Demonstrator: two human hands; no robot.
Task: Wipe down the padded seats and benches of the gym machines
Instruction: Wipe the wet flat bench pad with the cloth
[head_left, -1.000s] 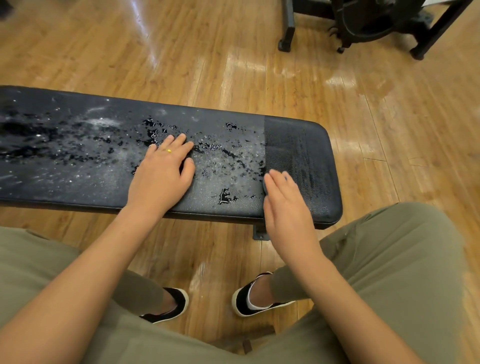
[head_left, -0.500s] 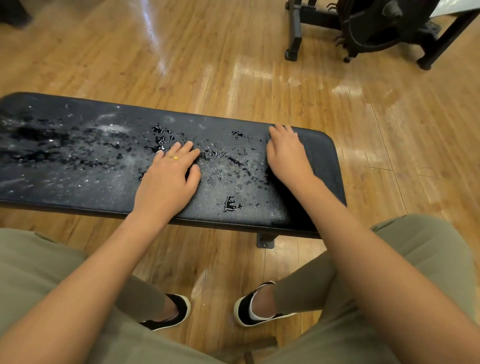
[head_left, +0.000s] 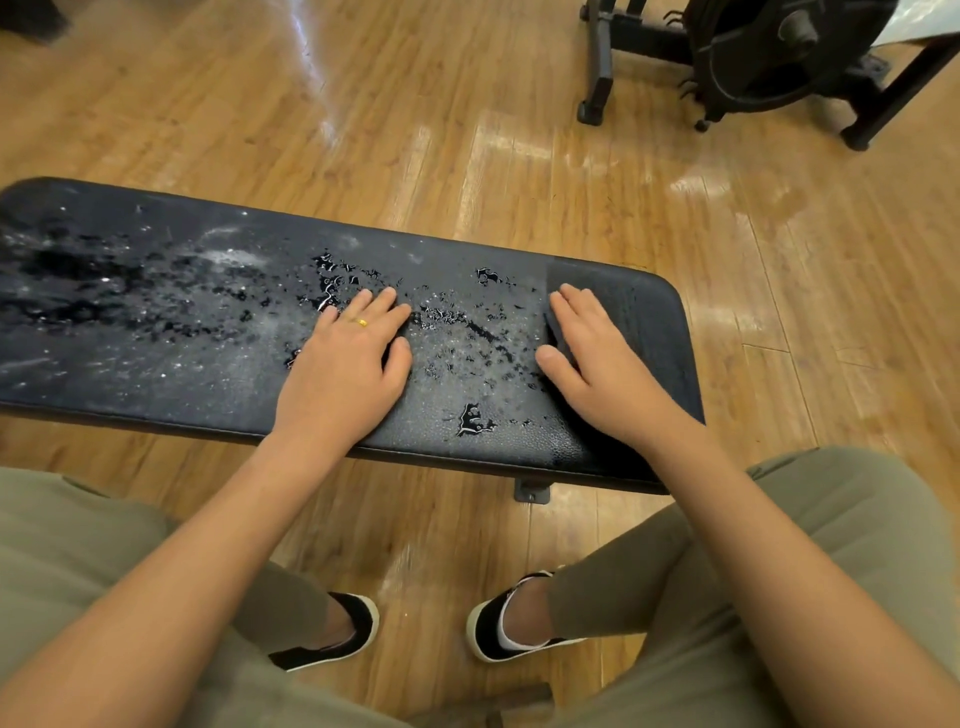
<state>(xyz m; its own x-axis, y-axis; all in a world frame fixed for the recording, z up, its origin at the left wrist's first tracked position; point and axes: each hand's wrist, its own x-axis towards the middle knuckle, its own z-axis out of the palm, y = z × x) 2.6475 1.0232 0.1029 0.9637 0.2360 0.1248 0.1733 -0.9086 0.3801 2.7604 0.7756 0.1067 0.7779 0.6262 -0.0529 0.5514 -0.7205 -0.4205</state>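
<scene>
1. Stretched across the view from 9 to 3 o'clock: black padded bench (head_left: 171, 364), the surface under both hands. Beaded with droplets (head_left: 470, 422) over most of its length; darker and wiped-looking only at the 3 o'clock end.
2. Just toward 9 o'clock of centre: left hand (head_left: 343, 366), open, fingers straight, flat on wet padding. Holding nothing, apparently bracing.
3. Just toward 3 o'clock of centre: right hand (head_left: 597, 364), also open and flat, pressing down on a dark cloth (head_left: 557, 338) rather than curled round it.
4. Likely to slip: a bracing palm on slick wet padding, if leaned on hard during a stroke.
5. Likely to smear rather than dry: a lot of liquid for what looks like a small cloth. Once soaked, apt to push beads toward 9 o'clock or over the near edge onto the wooden floor (head_left: 519, 156), close to the shoes (head_left: 332, 644) at 6 o'clock. Risk of a slippery patch underfoot.
6. Easy to miss: the patch under the left hand, unless lifted and wiped afterwards; likewise the rounded edges.
7. Hidden under the right hand: nearly all of the cloth, bar a dark sliver between thumb and forefinger. Impossible to tell size, fabric or wetness.
8. Cut off at 9 o'clock: the far end of the bench. Nothing of the legs visible apart from a small bracket (head_left: 530, 491) below the near edge.
9. Hard to make out at 1 o'clock: a black gym machine (head_left: 753, 62), cropped by the frame. Cannot tell whether padded.
</scene>
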